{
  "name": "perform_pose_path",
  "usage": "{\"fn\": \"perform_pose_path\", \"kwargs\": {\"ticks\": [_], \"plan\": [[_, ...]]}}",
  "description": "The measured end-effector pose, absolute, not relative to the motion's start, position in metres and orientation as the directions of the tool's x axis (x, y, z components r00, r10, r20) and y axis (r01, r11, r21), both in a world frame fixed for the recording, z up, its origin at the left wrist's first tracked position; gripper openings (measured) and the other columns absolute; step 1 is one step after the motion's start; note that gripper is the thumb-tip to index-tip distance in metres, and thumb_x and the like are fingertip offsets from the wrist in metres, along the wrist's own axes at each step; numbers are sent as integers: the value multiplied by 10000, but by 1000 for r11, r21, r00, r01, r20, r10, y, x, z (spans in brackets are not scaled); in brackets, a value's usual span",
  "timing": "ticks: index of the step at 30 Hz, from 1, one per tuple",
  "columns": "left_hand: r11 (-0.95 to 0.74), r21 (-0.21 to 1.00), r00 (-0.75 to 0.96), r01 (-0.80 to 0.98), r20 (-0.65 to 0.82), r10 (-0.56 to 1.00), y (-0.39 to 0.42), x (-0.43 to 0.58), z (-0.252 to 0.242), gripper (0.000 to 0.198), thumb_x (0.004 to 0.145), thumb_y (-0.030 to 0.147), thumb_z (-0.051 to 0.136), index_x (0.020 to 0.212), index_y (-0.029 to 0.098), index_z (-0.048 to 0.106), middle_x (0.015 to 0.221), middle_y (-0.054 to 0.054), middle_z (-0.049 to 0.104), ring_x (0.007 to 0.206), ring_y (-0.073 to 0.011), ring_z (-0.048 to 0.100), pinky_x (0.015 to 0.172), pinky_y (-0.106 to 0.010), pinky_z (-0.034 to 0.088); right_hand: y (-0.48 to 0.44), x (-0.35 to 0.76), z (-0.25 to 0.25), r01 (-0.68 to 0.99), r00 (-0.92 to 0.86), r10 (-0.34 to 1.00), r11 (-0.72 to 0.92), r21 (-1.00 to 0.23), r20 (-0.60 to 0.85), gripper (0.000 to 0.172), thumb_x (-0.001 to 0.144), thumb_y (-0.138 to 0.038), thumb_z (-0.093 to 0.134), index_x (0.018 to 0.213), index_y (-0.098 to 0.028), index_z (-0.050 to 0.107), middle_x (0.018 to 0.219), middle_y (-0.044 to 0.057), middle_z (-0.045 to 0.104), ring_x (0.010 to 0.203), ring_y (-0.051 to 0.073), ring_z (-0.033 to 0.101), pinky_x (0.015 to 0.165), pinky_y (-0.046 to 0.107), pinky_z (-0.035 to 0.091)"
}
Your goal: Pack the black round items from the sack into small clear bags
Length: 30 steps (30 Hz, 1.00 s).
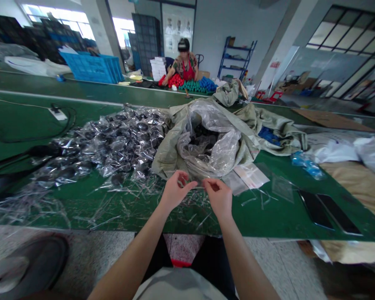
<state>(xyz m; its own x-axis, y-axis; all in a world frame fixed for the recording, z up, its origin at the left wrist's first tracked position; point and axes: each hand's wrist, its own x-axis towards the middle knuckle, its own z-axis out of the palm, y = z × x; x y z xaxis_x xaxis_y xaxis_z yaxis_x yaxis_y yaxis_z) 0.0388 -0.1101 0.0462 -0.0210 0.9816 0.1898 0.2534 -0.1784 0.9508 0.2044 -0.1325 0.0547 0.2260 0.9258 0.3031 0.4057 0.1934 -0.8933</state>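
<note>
Above the near edge of the table, my left hand (176, 191) is closed with its thumb stretched to the right. My right hand (218, 195) pinches close beside it. A thin edge of clear plastic, seemingly a clear plastic bag (197, 187), spans the gap between my fingertips; most of it is hard to see. Just beyond my hands lies a wide-open woven sack (165, 156) with a plastic liner (226, 152) and dark items (204, 137) inside. Left of it spreads a pile of dark rounded items in clear bags (115, 141).
Clear plastic strips (109, 212) litter the green table (253, 221). Flat clear bags (283, 188), a paper-like sheet (251, 175) and two phones (315, 209) lie right. Another sack (287, 129) holds blue items. A co-worker (186, 64) sits across, behind red, green and blue rolls.
</note>
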Motion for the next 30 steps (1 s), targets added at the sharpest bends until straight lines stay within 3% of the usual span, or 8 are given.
{"fn": "perform_pose_path", "kwargs": {"ticks": [4,8,12,16,25,30], "plan": [[-249,857,83,451,238,968,-123,43,49,422,701,442,757,989,196,573,985,-41,654,811,-170,599,714,-288,466,-130,199,55,361,185,950,173,-916,252,210,779,-400,693,770,-190,696,791,58,748,724,212,695,717,332,559],[-247,838,88,486,235,968,-124,42,49,188,807,346,634,907,196,584,908,-30,655,768,-158,597,711,-284,464,-129,200,55,385,88,951,241,-891,296,177,791,-367,675,778,-191,689,837,59,740,766,204,685,731,314,549],[-309,791,90,528,309,947,-124,41,50,62,819,261,575,828,199,575,816,-15,630,716,-143,576,674,-265,439,-131,198,61,515,118,937,226,-827,329,166,816,-348,632,787,-188,668,769,50,717,687,190,660,685,299,522],[-342,723,73,601,377,923,-128,43,59,110,841,242,529,736,210,533,700,-2,568,642,-140,527,643,-270,413,-136,193,73,639,141,918,201,-742,370,142,825,-318,591,748,-201,619,702,35,687,642,189,646,650,298,497],[-423,607,50,673,533,844,-153,38,110,131,847,221,526,721,245,500,684,-8,580,648,-165,566,606,-286,417,-155,189,123,570,129,907,263,-778,401,146,775,-328,613,871,-221,593,540,-38,578,455,146,557,479,252,443],[-338,593,-61,731,550,833,-164,32,125,83,816,262,569,749,255,521,670,-6,583,607,-176,553,574,-297,387,-164,183,133,578,130,899,273,-769,417,149,792,-339,608,897,-235,590,554,-38,571,448,138,548,460,245,425]]}}
